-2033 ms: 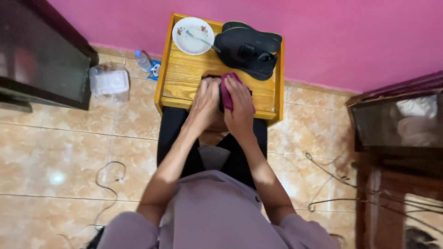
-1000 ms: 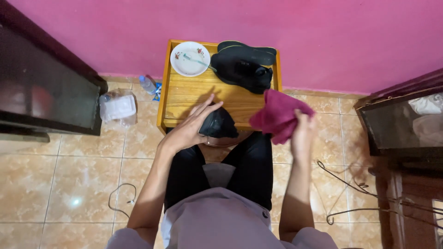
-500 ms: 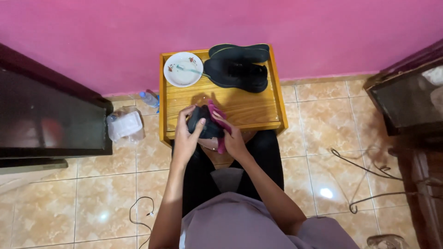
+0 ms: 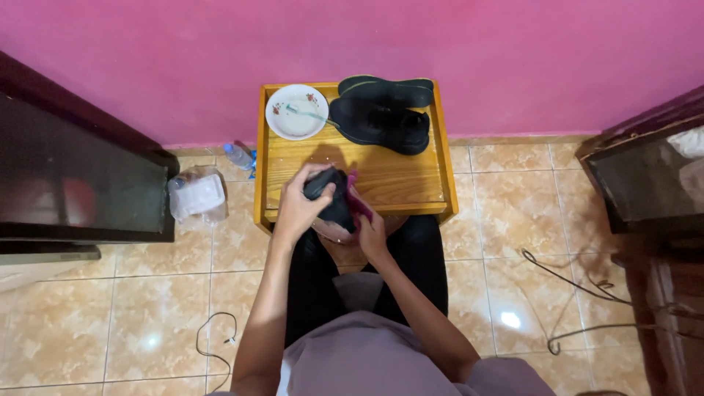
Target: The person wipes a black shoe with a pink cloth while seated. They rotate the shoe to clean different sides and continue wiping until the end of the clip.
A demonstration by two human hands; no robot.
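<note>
Pink wall (image 4: 440,44) fills the far side, and below it tan tiled floor (image 4: 147,293) spreads around me. A dark cabinet (image 4: 73,176) stands at my left, another dark piece of furniture (image 4: 645,169) at my right. Pushed against the wall is the small wooden surface (image 4: 396,180) I sit at. On its far right lie black shoes (image 4: 385,110), one partly on the other, and just beside them at the far left a white dish (image 4: 296,111). At the near edge, over my knees, my left hand (image 4: 299,205) is wrapped around a black shoe (image 4: 334,202), fingers closed over its top. My right hand (image 4: 372,233) presses a magenta cloth (image 4: 359,205) against the shoe's side; both hands are close together. A clear plastic bottle (image 4: 238,155) lies on the floor left of the surface.
</note>
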